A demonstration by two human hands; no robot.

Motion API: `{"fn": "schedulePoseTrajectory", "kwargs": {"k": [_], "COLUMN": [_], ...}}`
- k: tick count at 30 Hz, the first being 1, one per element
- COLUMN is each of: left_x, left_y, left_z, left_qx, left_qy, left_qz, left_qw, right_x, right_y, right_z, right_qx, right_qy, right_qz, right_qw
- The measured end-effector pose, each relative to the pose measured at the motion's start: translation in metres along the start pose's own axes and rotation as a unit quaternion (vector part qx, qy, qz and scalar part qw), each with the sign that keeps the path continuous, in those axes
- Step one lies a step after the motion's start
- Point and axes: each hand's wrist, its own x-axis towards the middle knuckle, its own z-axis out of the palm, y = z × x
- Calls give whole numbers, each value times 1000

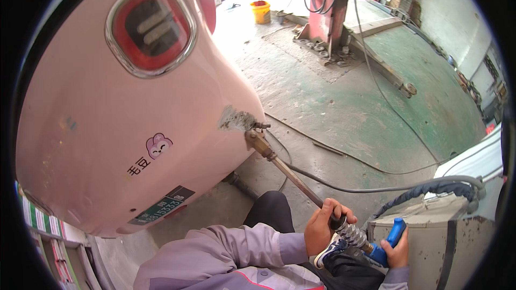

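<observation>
A dent puller with a long metal rod (294, 178), a coil spring and a blue handle (396, 232) slants from my lap up to the pink car (199, 80). My left hand (323, 227) wraps round its shaft near a black collar just above the spring. My right hand (398, 251) is closed on the blue handle. At the far end, the tool's metal head (260, 145) meets the rear corner of the car, beside a scraped grey patch (236, 119) of bare, rough surface. The exact contact there is too small to make out.
A grey metal cabinet (414, 228) with thick cables (430, 189) stands close on my right. Hoses trail across the green floor. A red lift post (325, 16) with a low arm (384, 70) rises ahead, and a yellow bucket (262, 13) sits beyond the car.
</observation>
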Motion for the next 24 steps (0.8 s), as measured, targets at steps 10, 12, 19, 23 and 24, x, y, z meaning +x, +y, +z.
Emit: {"fn": "schedulePoseTrajectory", "kwargs": {"k": [10,12,19,23,24], "left_x": [30,36,38,35,36], "left_y": [-1,7,22,24,26], "left_z": [-63,-67,-71,-70,-71], "left_qx": [-57,-58,-40,-48,-47], "left_qy": [76,86,55,38,34], "left_qz": [34,57,74,77,81], "left_qw": [995,993,995,995,995], "right_x": [9,15,24,22,23], "right_y": [-12,-21,-34,-32,-32], "right_z": [37,46,57,59,60], "right_qx": [-19,-2,16,24,22], "right_qy": [-34,-33,-29,-13,-3], "right_qz": [72,62,26,21,17], "right_qw": [997,998,999,999,1000]}}
